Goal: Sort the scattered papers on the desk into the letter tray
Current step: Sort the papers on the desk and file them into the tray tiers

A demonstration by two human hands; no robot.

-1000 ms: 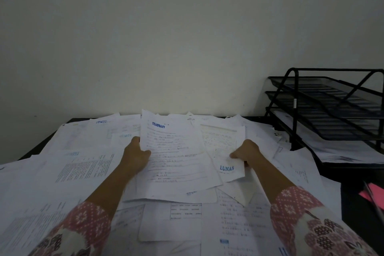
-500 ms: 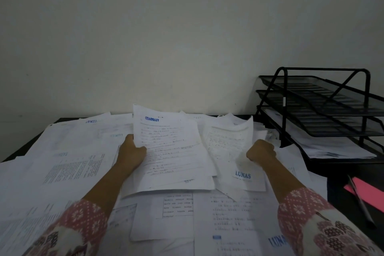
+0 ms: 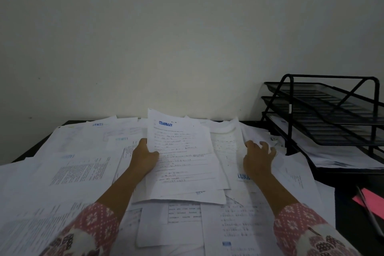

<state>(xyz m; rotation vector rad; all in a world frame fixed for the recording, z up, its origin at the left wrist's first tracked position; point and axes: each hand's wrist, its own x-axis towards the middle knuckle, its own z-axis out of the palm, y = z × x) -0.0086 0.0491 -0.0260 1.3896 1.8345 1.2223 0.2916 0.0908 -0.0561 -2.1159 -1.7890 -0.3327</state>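
Observation:
White printed papers (image 3: 68,168) lie scattered and overlapping across the dark desk. My left hand (image 3: 144,157) grips the left edge of a small stack of sheets (image 3: 182,162); its top page bears a blue "APPROVED" stamp and tilts up off the desk. My right hand (image 3: 258,157) rests with fingers spread on the sheets to the right, beside a page stamped "LUNAS" (image 3: 243,176). The black wire letter tray (image 3: 324,114) with three tiers stands at the right. Its bottom tier holds some papers (image 3: 336,156); the two upper tiers look bare.
A pink sheet (image 3: 372,201) and a pen (image 3: 369,212) lie on the dark desk at the right edge, in front of the tray. A plain pale wall stands behind the desk. Papers cover nearly the whole desk surface.
My right hand let go of the "LUNAS" page and moved right, now spread flat on the papers. My left hand raised the "APPROVED" stack a little higher.

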